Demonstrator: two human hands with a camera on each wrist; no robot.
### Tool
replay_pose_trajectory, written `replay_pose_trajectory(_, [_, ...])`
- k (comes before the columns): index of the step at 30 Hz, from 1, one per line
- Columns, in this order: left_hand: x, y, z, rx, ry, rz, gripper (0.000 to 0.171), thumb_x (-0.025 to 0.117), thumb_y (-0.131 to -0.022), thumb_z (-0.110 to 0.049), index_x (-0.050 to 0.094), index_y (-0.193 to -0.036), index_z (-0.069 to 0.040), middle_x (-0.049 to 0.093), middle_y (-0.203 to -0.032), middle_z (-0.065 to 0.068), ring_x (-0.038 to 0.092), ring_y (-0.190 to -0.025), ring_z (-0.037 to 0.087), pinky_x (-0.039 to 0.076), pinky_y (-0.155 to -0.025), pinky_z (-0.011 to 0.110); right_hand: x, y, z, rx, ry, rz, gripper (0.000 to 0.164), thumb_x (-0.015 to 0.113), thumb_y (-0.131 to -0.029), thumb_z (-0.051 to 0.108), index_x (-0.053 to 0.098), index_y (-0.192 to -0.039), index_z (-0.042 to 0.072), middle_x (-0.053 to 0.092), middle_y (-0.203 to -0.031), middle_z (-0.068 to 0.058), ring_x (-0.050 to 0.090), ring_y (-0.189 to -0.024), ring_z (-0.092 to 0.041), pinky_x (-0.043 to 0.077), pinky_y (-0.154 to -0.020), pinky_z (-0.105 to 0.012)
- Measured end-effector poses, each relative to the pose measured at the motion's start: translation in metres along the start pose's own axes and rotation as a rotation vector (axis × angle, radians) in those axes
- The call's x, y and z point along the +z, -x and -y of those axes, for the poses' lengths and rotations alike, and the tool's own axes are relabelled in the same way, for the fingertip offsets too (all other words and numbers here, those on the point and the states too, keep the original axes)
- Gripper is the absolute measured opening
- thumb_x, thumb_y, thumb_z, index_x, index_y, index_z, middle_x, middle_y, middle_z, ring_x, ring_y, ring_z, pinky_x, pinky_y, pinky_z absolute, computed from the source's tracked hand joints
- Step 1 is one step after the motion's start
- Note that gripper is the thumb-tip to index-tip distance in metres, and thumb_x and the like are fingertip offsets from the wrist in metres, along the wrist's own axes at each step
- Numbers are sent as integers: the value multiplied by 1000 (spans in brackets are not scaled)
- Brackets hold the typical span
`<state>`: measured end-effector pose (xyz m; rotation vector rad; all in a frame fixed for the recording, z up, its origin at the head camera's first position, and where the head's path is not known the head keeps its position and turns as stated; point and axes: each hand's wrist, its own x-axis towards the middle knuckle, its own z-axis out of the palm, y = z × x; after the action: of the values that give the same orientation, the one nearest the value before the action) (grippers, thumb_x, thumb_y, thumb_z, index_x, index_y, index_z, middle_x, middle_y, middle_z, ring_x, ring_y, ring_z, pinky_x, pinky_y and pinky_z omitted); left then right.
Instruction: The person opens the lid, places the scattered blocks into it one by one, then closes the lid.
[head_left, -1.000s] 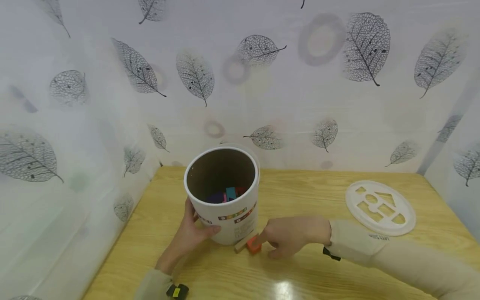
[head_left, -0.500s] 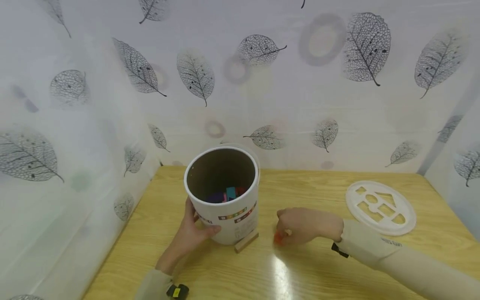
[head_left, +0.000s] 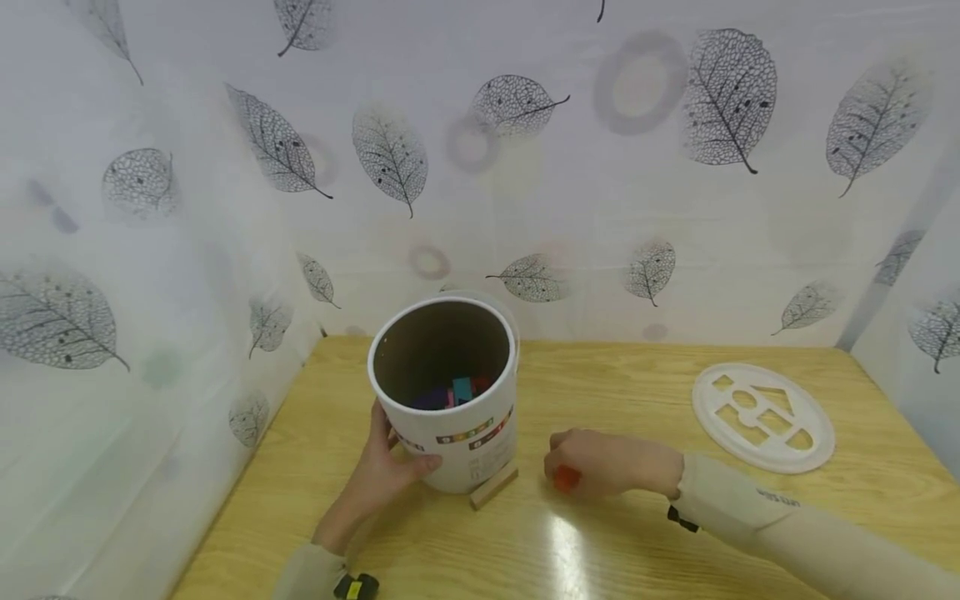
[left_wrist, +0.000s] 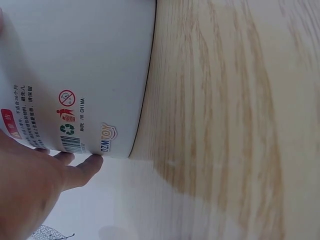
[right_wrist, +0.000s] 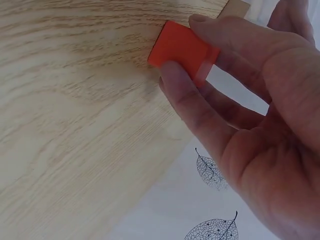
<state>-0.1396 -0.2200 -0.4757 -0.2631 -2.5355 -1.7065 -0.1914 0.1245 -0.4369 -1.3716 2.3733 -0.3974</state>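
A white cylindrical bucket [head_left: 457,458] stands on the table, tilting slightly in the head view. Colored blocks [head_left: 462,389] lie at its bottom, partly hidden. My left hand [head_left: 378,471] grips the bucket's left side, thumb in front and fingers behind. In the left wrist view, those fingertips [left_wrist: 92,164] press the printed wall. To the right of the bucket, my right hand [head_left: 611,462] pinches an orange block [right_wrist: 180,47] between thumb and fingers, close to the tabletop. Against the foot of the bucket lies a short wooden strip [head_left: 494,486].
A round white lid [head_left: 750,454] with shaped cutouts lies at the table's right. Leaf-printed curtains [head_left: 510,183] enclose the back and sides of the wood-grain table [head_left: 600,383].
The orange block has moved right, away from the wooden strip, in my right hand. That hand has turned, so more of the block shows. My left hand and the bucket stay put.
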Motion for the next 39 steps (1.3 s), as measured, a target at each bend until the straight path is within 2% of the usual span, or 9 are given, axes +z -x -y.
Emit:
replay_pose_trajectory(6, [0,1,1,5,7,2,121,85,-82,-22,-4,-164,-34,9,-173,12,15,-157,44,22,-119,75,-2,5,-4,-36,-18,-41,18,76,-80,3,70,-89,18,57,-86,7,48,-77,-1,45,-70,-14])
replay_pose_trajectory(9, [1,1,2,4,10,3,122,85,-82,-21,-5,-164,-33,10,-172,13,15,-157,44,22,-119,75,-7,8,-6,-52,-32,-86,20,77,-81,4,74,-98,14,64,-92,5,52,-81,0,48,-73,-15])
replay_pose_trajectory(13, [1,1,2,7,15,0,121,85,-82,-21,-4,-164,-33,11,-172,13,16,-157,44,22,-119,75,-16,12,-9,-101,-26,-172,25,77,-83,2,76,-107,9,70,-98,-1,59,-83,-1,53,-71,-15])
replay_pose_trajectory(17, [1,1,2,19,16,1,120,85,-83,-21,-3,-164,-33,13,-172,12,16,-156,44,23,-118,76,-28,17,-12,-153,17,-264,24,76,-82,-1,77,-103,9,72,-97,-3,65,-83,-4,56,-69,-15])
replay_pose_trajectory(24, [1,1,2,28,8,6,121,84,-83,-21,-5,-164,-34,10,-172,12,15,-157,45,23,-118,75,-56,27,-11,-110,-2,-300,22,78,-85,1,76,-104,11,71,-100,-5,68,-86,-9,61,-71,-18])
replay_pose_trajectory(30, [1,1,2,30,5,6,121,84,-83,-21,-5,-164,-34,10,-172,12,16,-156,46,23,-118,76,-81,36,-6,-66,14,-387,23,79,-85,1,76,-105,12,71,-104,-4,70,-90,-16,64,-75,-23])
replay_pose_trajectory(35, [0,1,2,22,3,10,121,84,-84,-22,-5,-164,-35,9,-173,11,16,-156,46,23,-119,75,-95,41,-3,-89,54,-464,26,81,-82,-2,77,-105,10,71,-106,-5,71,-92,-19,64,-76,-22])
replay_pose_trajectory(39, [0,1,1,12,8,13,120,84,-84,-22,-5,-163,-35,9,-173,11,15,-157,45,23,-120,74,-102,42,-2,-89,53,-485,26,81,-81,-3,77,-105,8,72,-108,-6,71,-93,-20,64,-76,-23])
